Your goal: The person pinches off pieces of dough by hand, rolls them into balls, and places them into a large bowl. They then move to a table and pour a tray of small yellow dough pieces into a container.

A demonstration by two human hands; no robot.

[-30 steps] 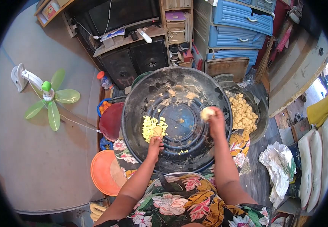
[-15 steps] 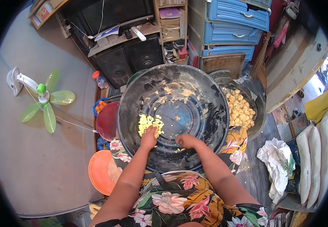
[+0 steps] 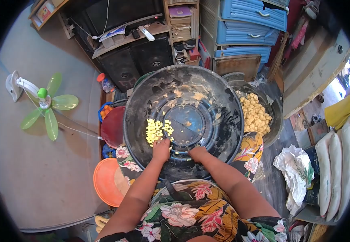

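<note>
A wide black basin [image 3: 227, 101] with floury smears inside stands in front of me. Small yellow cubes [image 3: 154, 130] lie heaped on its left inner side, and a few are scattered toward the near side. My left hand [image 3: 161, 151] reaches down at the near edge of this heap, fingers pointing away; its fingertips are too small to tell what they hold. My right hand [image 3: 198, 154] is lowered to the near inner floor of the basin with its fingers curled down and hidden beneath it. Right of the basin, a second container [image 3: 278, 128] holds pale dough lumps [image 3: 255, 113].
At the left stand a dark red lid or bowl [image 3: 112, 127] and an orange basin [image 3: 106, 181]. A green-bladed fan [image 3: 46, 103] is farther left. Blue drawers [image 3: 249, 32] rise behind, and a white sack [image 3: 294, 173] lies at the right.
My left hand has moved slightly right and nearer to me, away from the heap's middle. My right hand has turned downward and shifted slightly. The view has shifted a little.
</note>
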